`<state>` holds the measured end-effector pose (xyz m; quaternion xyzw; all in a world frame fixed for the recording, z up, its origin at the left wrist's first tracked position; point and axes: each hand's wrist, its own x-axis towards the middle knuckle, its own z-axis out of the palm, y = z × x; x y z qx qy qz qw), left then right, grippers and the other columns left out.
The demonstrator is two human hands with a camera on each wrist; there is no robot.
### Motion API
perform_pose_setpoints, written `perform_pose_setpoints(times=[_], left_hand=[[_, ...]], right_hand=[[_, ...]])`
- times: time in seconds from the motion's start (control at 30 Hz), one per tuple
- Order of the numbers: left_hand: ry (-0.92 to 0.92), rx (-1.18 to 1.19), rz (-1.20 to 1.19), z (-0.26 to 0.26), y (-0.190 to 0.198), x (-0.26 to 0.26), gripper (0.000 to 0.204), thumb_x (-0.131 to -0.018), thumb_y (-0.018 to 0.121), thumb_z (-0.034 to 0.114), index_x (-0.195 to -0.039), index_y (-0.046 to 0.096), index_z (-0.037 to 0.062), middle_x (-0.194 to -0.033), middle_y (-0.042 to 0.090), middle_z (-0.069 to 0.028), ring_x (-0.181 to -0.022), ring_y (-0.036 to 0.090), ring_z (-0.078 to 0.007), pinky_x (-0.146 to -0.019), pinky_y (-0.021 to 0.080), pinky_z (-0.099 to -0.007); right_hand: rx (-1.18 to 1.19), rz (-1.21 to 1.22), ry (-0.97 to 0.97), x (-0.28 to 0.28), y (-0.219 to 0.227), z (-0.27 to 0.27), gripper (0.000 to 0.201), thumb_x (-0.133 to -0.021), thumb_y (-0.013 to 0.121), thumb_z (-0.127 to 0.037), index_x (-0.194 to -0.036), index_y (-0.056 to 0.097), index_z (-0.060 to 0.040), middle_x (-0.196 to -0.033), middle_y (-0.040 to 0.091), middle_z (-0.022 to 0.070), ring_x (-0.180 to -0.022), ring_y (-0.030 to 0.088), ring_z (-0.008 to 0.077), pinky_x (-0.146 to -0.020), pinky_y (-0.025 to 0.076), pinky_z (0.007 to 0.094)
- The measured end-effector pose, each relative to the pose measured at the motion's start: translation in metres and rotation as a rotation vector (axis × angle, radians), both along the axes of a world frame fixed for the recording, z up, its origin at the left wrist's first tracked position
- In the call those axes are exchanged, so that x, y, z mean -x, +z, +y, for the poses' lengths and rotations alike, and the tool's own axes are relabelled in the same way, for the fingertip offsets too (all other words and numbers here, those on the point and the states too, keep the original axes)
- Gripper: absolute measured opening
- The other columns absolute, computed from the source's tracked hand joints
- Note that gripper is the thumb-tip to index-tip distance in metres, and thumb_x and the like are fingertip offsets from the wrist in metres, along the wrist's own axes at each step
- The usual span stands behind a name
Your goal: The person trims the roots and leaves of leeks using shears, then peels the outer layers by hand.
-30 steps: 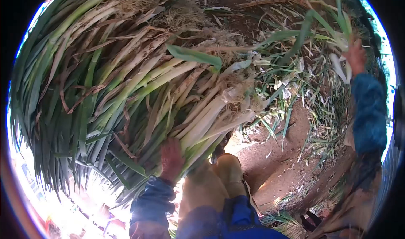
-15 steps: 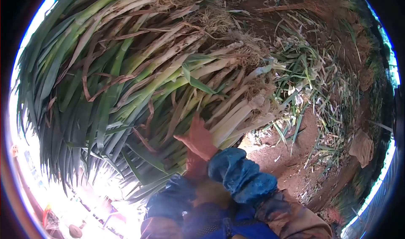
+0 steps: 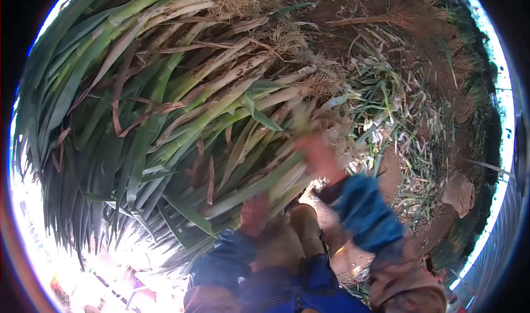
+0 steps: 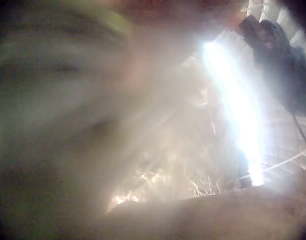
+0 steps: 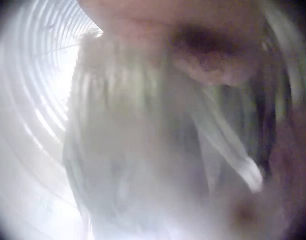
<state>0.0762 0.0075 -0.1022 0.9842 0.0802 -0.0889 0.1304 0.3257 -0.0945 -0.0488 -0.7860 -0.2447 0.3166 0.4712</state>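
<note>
A large heap of leeks [image 3: 210, 97] fills the left and middle of the head view, dark leaves toward the left and pale rooted ends toward the right. My left hand [image 3: 255, 213], close above the knees, grips a leek [image 3: 287, 183] at the near edge of the heap. My right hand [image 3: 320, 155] is blurred by motion over the pale ends and pinches a long leek leaf [image 3: 259, 186] trailing to the left. In the right wrist view, a leaf [image 5: 225, 137] with a white end hangs below the fingers [image 5: 213, 70]. The left wrist view is hazy.
Trimmed leaf scraps [image 3: 397, 114] litter the brown soil [image 3: 389, 172] right of the heap. Thin dry stalks [image 3: 375, 19] lie at the back. A tan crumpled piece [image 3: 458, 194] lies far right, near bright ribbed sheeting [image 3: 510, 202].
My right hand came from the far right, where it held leek leaves, to beside my left hand, then moved up and right with a leaf. The left hand stays by the near stalks.
</note>
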Motion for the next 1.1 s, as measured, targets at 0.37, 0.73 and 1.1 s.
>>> perform_pose_setpoints(times=[0.37, 0.73, 1.1], left_hand=[[0.145, 0.206, 0.042, 0.007, 0.027, -0.021, 0.062, -0.070, 0.057, 0.016, -0.125, 0.035, -0.0052, -0.123, 0.037, -0.0254, -0.112, 0.039, -0.0389, -0.096, 0.033, -0.0463], [0.015, -0.006, 0.078, -0.016, 0.017, -0.004, 0.048, -0.074, 0.052, 0.011, -0.118, 0.043, -0.0041, -0.116, 0.044, -0.0206, -0.105, 0.045, -0.0359, -0.091, 0.037, -0.0453], [0.128, 0.099, 0.059, 0.025, 0.059, 0.054, 0.040, -0.066, 0.064, 0.018, -0.102, 0.054, 0.0028, -0.096, 0.053, -0.0130, -0.087, 0.050, -0.0309, -0.076, 0.042, -0.0412]], right_hand=[[0.504, -0.388, -0.351, -0.205, 0.089, -0.126, 0.039, -0.075, 0.068, -0.030, -0.101, 0.060, -0.0019, -0.079, 0.064, 0.0108, -0.067, 0.061, 0.0228, -0.062, 0.049, 0.0301], [0.264, -0.177, 0.466, 0.117, -0.080, 0.025, 0.024, -0.078, 0.054, -0.018, -0.098, 0.057, -0.0044, -0.098, 0.057, 0.0140, -0.087, 0.057, 0.0306, -0.075, 0.045, 0.0422], [0.321, -0.367, -0.460, -0.166, 0.060, -0.112, 0.012, -0.085, 0.056, -0.009, -0.097, 0.057, -0.0063, -0.072, 0.057, 0.0008, -0.060, 0.053, 0.0096, -0.051, 0.044, 0.0229]])
